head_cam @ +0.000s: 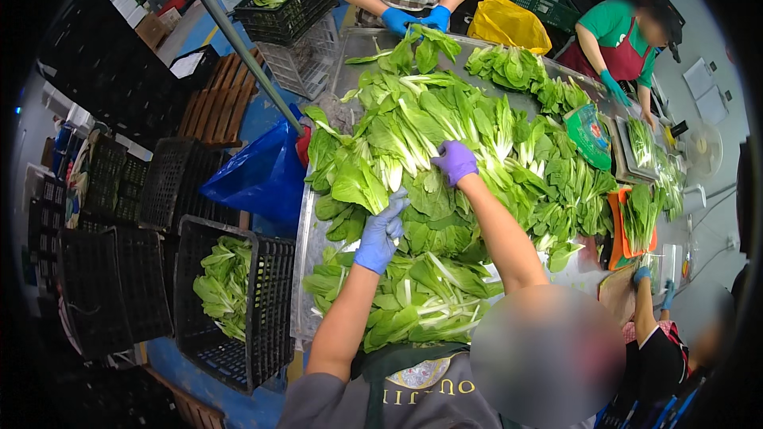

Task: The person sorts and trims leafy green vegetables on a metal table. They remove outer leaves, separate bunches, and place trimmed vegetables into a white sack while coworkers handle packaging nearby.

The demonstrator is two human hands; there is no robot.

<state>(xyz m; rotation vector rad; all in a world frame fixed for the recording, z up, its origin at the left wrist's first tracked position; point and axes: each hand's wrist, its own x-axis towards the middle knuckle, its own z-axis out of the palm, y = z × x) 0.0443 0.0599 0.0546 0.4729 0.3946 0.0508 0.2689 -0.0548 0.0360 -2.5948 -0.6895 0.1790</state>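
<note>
Leafy greens with white stalks (417, 113) are heaped over a metal table (302, 286). My left hand (381, 229), in a blue-violet glove, is closed around the stalk end of a bunch of leafy greens (357, 186), whose leaves point up and left. To its right, my right hand (456, 162), in a purple glove, touches the pale stalks in the heap; its fingertips are partly hidden, so its grasp is unclear. More leafy greens (423, 304) lie between my forearms, near my body.
A black crate (253, 298) holding greens stands left of the table, below a blue bag (262, 173). Across the table a co-worker's gloved hands (417, 19) handle greens beside a yellow bag (509, 24). Co-workers at right are near a scale (632, 152) and an orange tray (617, 229).
</note>
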